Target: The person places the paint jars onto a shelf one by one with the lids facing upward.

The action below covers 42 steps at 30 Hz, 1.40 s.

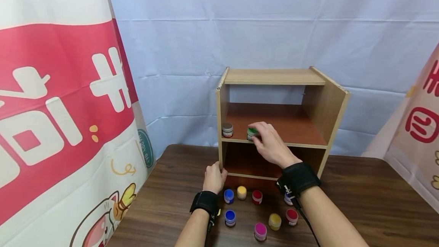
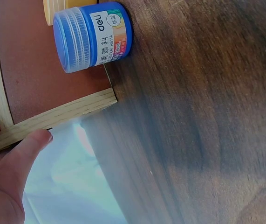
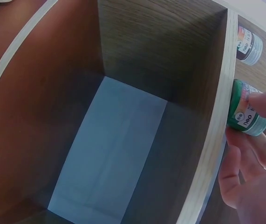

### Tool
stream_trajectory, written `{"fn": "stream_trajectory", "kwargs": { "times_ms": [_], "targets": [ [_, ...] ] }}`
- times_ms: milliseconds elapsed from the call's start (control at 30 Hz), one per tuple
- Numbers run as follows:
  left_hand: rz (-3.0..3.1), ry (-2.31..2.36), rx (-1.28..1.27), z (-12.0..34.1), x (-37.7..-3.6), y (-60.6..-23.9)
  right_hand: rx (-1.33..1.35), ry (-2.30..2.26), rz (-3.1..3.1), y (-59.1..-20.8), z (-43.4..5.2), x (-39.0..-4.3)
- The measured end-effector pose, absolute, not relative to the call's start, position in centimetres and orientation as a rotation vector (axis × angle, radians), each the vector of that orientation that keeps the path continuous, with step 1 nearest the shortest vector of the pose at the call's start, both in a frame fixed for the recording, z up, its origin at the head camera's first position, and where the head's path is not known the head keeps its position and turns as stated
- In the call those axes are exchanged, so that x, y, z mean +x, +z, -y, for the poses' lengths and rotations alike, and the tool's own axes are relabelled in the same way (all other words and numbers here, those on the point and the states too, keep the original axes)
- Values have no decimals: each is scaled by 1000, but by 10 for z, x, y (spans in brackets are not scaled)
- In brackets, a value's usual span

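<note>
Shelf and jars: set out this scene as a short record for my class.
Left hand: grips the shelf by its left panel
Right hand: holds a green jar at the middle board's front edge
Middle board: dark jar at its left end
Table: two blue jars, two yellow jars, two red jars, one pink jar, one partly hidden jar

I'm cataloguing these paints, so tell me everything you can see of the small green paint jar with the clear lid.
The small, round green paint jar looks plastic, with a clear lid in place and a white label, patched pinkish-orange, reading "deli". It is roughly upright at the front edge of the reddish-brown middle board of the light wooden shelf unit; whether its base touches the board is unclear. The bare right hand pinches it, thumb across the label.
</note>
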<state>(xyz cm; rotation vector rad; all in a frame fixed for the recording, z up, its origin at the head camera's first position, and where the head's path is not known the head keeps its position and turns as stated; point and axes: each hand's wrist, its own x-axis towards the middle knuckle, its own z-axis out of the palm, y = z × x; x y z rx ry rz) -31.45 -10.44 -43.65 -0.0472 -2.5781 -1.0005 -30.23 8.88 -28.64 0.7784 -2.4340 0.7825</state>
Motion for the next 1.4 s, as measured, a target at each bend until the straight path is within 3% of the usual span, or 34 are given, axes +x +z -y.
{"fn": "stream_trajectory", "kwargs": {
  "times_ms": [1400],
  "targets": [
    [2555, -979, -46, 105, -315, -438, 731, 846, 2476, -287, -82, -313]
  ]
}}
